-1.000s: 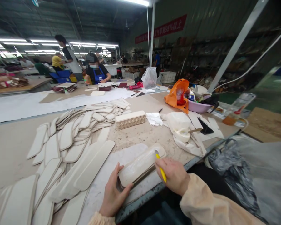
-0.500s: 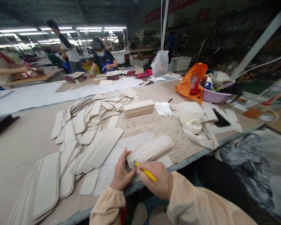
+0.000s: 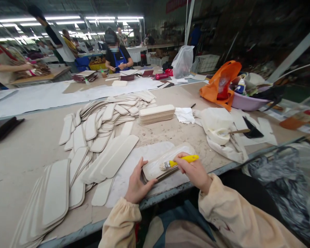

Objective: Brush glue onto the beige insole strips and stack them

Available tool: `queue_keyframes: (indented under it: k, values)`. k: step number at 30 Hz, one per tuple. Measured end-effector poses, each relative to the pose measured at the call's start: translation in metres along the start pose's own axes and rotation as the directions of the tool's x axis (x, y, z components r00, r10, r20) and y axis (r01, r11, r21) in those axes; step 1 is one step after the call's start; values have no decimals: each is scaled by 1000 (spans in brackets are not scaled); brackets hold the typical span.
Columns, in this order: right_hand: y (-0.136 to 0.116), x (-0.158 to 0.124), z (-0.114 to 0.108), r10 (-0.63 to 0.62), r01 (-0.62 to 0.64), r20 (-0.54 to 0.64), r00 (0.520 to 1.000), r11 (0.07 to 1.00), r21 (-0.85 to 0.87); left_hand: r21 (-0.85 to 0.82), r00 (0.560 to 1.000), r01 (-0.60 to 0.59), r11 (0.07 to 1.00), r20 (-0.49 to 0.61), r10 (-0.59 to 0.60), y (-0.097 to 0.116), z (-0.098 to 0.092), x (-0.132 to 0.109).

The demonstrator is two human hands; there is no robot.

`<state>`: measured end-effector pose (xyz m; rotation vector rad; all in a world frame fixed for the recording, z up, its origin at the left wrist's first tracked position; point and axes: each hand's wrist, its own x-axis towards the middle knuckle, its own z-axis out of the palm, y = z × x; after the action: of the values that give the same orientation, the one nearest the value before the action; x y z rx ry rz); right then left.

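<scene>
A yellow-handled paintbrush is pinched in my right hand. Its bristles rest on the wet, shiny top of a stack of pale rounded panels. My left hand grips the near left end of that stack between thumb and fingers, holding it on a white sheet. Left of the hands, many loose pale panels lie fanned out and overlapping. Behind the stack is a neat pile of similar panels. To the right stands a white tub with a stick in it.
A crumpled white cloth lies near the tub. Farther right are an orange bag and a lilac basin full of items. The table's edge runs close before me. Co-workers, one in a blue apron, work across the table.
My right hand has moved up and right with the paintbrush, from the stack's near left end toward its middle. The left hand keeps its hold. The view has shifted slightly.
</scene>
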<state>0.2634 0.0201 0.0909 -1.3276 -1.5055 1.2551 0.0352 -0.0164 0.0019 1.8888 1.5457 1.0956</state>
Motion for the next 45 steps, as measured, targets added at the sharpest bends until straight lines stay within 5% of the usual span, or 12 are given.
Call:
queue_keyframes:
  k: [6, 11, 14, 18, 22, 30, 34, 38, 45]
  values:
    - [-2, -4, 24, -6, 1, 189, 982, 1000, 29, -26, 1000, -12, 1000, -6, 12, -4, 2, -1]
    - [6, 4, 0, -44, 50, 58, 997, 992, -120, -10, 1000, -24, 1000, -9, 24, -4, 1, 0]
    - [3, 9, -11, -45, 45, -6, 999, 997, -70, -6, 1000, -17, 1000, -6, 16, -2, 1, 0]
    - [1, 10, 11, -20, 13, 81, 996, 997, 81, -10, 1000, -13, 1000, -2, 13, -4, 2, -1]
    - [12, 15, 25, -25, 22, 93, 995, 999, 34, 25, 1000, -22, 999, -1, 22, -5, 1, -1]
    - [11, 14, -36, -96, 60, -211, 973, 984, -169, 71, 1000, -16, 997, -16, 18, -2, 0, 0]
    - [7, 0, -17, 6, -3, -26, 1000, 996, 93, 72, 1000, -9, 997, -10, 10, -4, 1, 0]
    - [16, -4, 1, 13, -22, 99, 995, 996, 89, 65, 1000, -15, 998, -2, 15, -7, 1, 0]
    - [20, 9, -69, -119, 36, -237, 964, 944, -329, 100, 999, -34, 994, -2, 35, -10, 1, 0]
